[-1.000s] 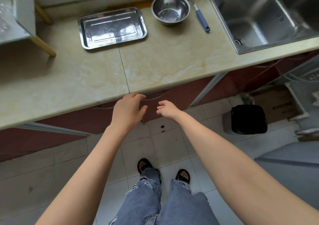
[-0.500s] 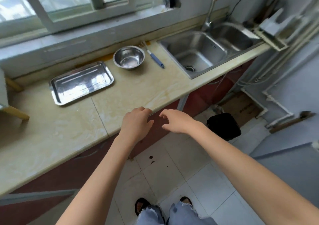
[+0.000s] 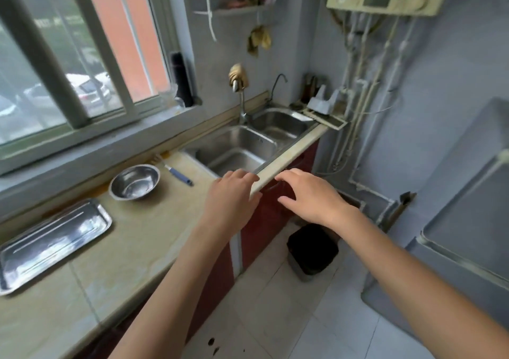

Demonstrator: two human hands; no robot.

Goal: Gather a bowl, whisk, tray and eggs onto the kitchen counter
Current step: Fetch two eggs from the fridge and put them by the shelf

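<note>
1. Since half a second ago the view has lifted and swung right: the window now fills the upper left of the frame, the sink sits at centre, and both hands have slid along the counter edge toward it.
2. At the right edge stands a pale grey appliance — probably a fridge.
3. Down the left side of the counter lie the tray, then the bowl above it, then the whisk just beside the bowl, near the sink. No eggs are visible, so I judge three of four items gathered.
4. Risks: the black bin on the floor at lower centre could be kicked while turning; the whisk lies near the sink rim and could be knocked in by a careless sweep.
5. The left hand rests at the counter's front edge, fingers loosely curled, holding nothing. The right hand hovers just off the edge, palm down, fingers spread and slightly bent — empty.
</note>
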